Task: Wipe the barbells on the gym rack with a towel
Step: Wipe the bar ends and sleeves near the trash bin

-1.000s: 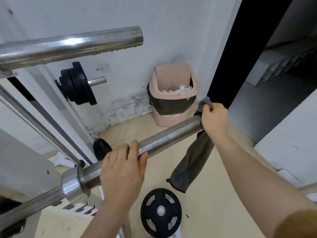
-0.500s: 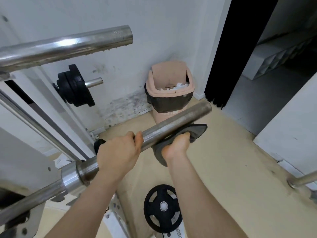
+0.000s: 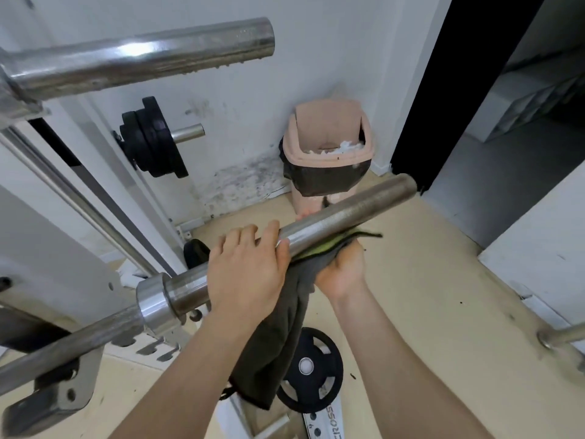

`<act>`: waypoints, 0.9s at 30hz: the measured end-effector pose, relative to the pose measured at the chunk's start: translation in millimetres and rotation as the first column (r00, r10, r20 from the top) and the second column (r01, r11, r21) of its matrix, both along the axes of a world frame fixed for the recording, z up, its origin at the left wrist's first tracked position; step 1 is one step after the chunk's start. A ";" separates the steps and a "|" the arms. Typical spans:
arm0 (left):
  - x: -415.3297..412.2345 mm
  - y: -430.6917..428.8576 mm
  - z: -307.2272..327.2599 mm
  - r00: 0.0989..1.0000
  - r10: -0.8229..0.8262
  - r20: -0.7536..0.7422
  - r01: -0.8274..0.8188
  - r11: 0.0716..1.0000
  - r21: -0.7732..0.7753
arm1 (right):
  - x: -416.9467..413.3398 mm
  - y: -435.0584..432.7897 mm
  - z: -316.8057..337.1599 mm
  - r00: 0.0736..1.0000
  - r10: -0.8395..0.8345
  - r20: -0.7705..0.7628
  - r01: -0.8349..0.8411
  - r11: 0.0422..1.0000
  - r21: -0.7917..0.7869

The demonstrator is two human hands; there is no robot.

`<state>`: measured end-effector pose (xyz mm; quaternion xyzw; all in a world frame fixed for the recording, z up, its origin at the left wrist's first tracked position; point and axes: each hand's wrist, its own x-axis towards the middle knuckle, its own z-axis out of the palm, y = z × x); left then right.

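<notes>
A steel barbell (image 3: 345, 213) lies on the rack, its bare sleeve slanting up toward the right. My left hand (image 3: 247, 270) rests over the top of the sleeve, fingers wrapped on it, just right of the collar (image 3: 152, 304). My right hand (image 3: 343, 267) is under the sleeve, palm up, pressing a dark grey towel (image 3: 278, 337) with a yellow-green edge against the underside. The rest of the towel hangs down below. A second barbell (image 3: 142, 58) sits higher up at the top left.
A pink bin (image 3: 329, 160) with a black liner stands against the wall beyond the sleeve end. Black plates (image 3: 152, 137) hang on a peg at the left. Another plate (image 3: 311, 373) lies on the floor below. A bar end (image 3: 560, 337) pokes in at the right.
My right hand slid the towel from the sleeve's end inward along the underside toward my left hand. More towel now hangs below. My left hand stayed on the sleeve.
</notes>
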<state>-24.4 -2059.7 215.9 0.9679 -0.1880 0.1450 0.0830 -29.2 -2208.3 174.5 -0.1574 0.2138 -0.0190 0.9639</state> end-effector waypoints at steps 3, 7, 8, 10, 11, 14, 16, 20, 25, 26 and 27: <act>5.6 -1.8 -1.0 0.999 -0.004 -0.050 0.008 0.997 0.081 | -28.0 29.3 2.3 0.988 0.140 -0.072 -0.144 0.988 -0.054; 0.3 4.7 8.2 0.989 -0.129 -0.072 0.116 0.979 -0.167 | -51.2 36.1 18.6 0.973 0.117 -0.197 -0.194 0.879 -0.436; -9.7 6.6 12.7 0.980 -0.175 -0.101 0.132 0.934 -0.332 | -56.9 35.9 26.8 0.972 0.103 -0.210 -0.202 0.822 -0.533; -40.7 5.9 17.4 0.923 -0.329 -0.200 0.159 0.799 -0.581 | -70.3 35.4 43.8 0.978 0.090 -0.191 -0.193 0.744 -0.640; -56.6 3.9 17.7 0.873 -0.400 -0.279 0.134 0.747 -0.652 | -76.6 36.0 51.4 0.982 0.095 -0.163 -0.180 0.726 -0.664; -76.6 -0.7 15.0 0.763 -0.476 -0.438 -0.148 0.531 -0.834 | -86.7 36.4 71.8 0.992 0.053 -0.112 -0.121 0.615 -0.779; -69.5 1.1 26.4 0.770 -0.442 -0.461 -0.285 0.408 -0.867 | -90.0 30.2 86.9 0.997 0.033 -0.066 -0.074 0.515 -0.854; -41.7 9.1 77.2 0.819 -0.392 -0.418 -0.399 0.134 -0.907 | -104.2 -1.4 121.6 0.985 0.150 0.090 -0.015 0.586 -0.811; 11.3 9.3 112.7 0.753 -0.426 -0.502 -0.563 -0.021 -0.826 | -106.9 -34.3 180.0 0.922 -0.061 0.382 0.320 0.672 -0.667; 22.0 9.5 114.5 0.701 -0.452 -0.552 -0.621 -0.007 -0.783 | -94.9 -37.2 188.5 0.918 -0.116 0.379 0.365 0.618 -0.696; 32.4 9.9 114.4 0.660 -0.467 -0.588 -0.663 0.005 -0.748 | -75.5 -43.2 190.7 0.918 -0.184 0.351 0.393 0.543 -0.742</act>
